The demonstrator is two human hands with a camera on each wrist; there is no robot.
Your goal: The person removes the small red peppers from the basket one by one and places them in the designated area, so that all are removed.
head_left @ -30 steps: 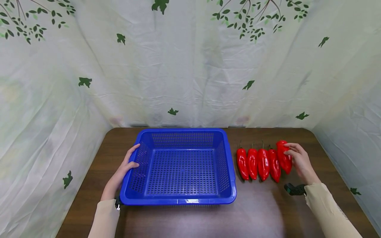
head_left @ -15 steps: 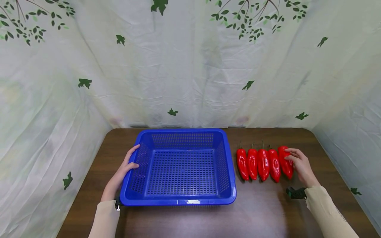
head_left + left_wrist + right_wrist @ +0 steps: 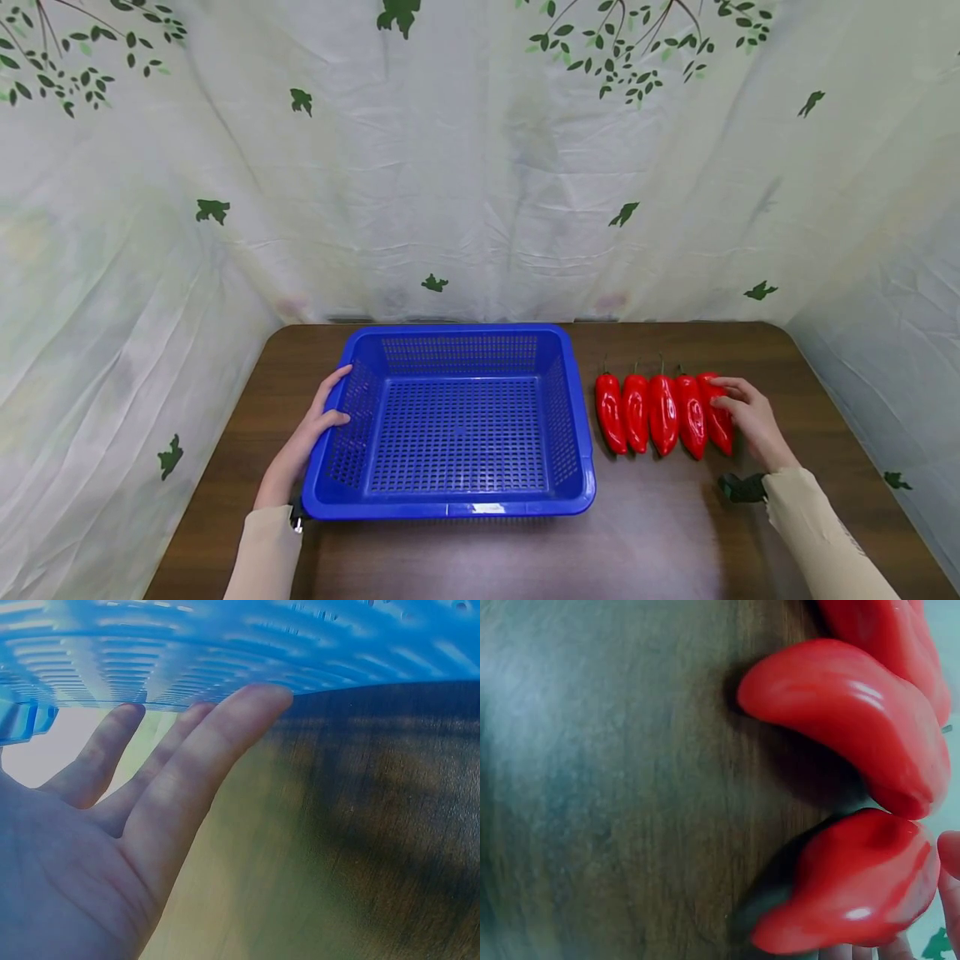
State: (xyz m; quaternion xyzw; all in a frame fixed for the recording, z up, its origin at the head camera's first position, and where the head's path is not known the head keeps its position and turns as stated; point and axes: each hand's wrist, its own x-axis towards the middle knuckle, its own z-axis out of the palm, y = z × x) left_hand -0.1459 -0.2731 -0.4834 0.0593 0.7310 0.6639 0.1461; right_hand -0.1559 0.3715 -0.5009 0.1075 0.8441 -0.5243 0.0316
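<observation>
A blue plastic basket (image 3: pixel 459 509) with slotted walls stands mid-table. My left hand (image 3: pixel 306 431) grips its left rim, thumb over the edge; in the left wrist view several fingers (image 3: pixel 176 780) lie against the basket's outer wall (image 3: pixel 337 645). My right hand (image 3: pixel 757 422) holds the rightmost red pepper (image 3: pixel 720 432) by its upper right side, close beside its neighbour. From the right wrist, that glossy pepper (image 3: pixel 855 889) shows with a thumb (image 3: pixel 950 853) at its far end and fingertips partly hidden beneath. Several more red peppers (image 3: pixel 663 417) lie in a row to its left, stems pointing away.
The brown wooden table (image 3: pixel 465 558) ends at a pale leaf-printed curtain (image 3: pixel 480 183) along the back and sides. A narrow strip of tabletop separates the basket's right rim from the pepper row.
The right hand has brought the rightmost pepper nearer to me, then left against the row. The left hand and the basket stay put.
</observation>
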